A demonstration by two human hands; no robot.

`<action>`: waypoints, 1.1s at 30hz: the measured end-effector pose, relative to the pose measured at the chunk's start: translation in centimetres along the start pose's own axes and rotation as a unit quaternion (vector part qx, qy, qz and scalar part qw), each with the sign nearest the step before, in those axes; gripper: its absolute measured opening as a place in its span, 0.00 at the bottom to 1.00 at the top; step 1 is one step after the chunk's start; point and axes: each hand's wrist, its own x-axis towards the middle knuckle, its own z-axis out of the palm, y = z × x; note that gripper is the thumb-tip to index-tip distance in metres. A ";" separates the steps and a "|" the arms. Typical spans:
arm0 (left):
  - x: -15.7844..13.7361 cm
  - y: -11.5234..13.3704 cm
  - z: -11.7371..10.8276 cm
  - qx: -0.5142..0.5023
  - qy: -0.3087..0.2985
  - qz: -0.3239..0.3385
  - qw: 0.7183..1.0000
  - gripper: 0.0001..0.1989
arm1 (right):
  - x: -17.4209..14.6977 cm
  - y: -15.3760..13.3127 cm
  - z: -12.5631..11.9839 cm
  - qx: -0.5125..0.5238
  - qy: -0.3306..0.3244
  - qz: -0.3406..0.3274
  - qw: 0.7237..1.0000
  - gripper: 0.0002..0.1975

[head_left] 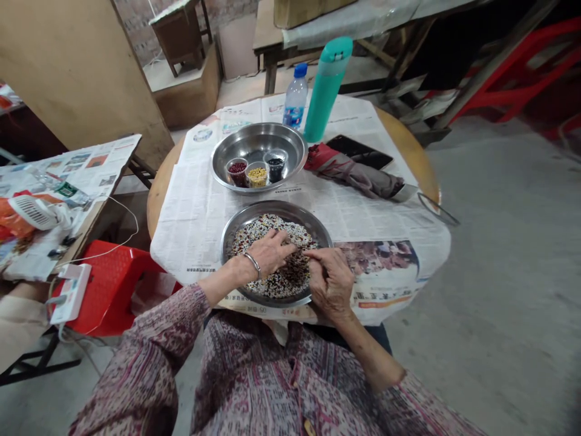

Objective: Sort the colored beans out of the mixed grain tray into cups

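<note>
A shallow steel basin (327, 237) close to my body holds a mix of white, dark, red and yellow grains and beans (272, 286). My left hand (271, 253), with a bracelet at the wrist, lies over the mix with its fingers stretched out and apart. At the basin's right side my right hand (332, 281) has thumb and index finger pinched together; whatever may be between them is too small to make out. Behind stands a larger steel basin (258, 138) with three clear cups: dark red beans (238, 174), yellow beans (257, 176) and black beans (276, 169).
Newspaper (181, 224) covers the round table. Beyond the basins stand a water bottle (296, 100) and a teal bottle (327, 91). A folded umbrella (356, 172) and a dark phone or tablet (361, 151) lie right. Leftward are a red stool (109, 297) and a person's arm (20, 321).
</note>
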 end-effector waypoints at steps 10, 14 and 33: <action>-1.9 -3.4 -2.4 -0.062 0.007 -0.171 0.983 0.10 | -0.1 0.8 0.5 0.017 0.036 -0.054 0.998 0.10; -4.5 -3.1 -2.6 -0.041 -0.025 -0.202 0.978 0.10 | -0.2 0.8 0.5 0.017 0.038 -0.053 0.998 0.11; 0.9 -1.9 -0.1 -0.077 0.030 -0.128 0.988 0.11 | 0.0 0.6 0.4 0.019 0.037 -0.054 0.998 0.10</action>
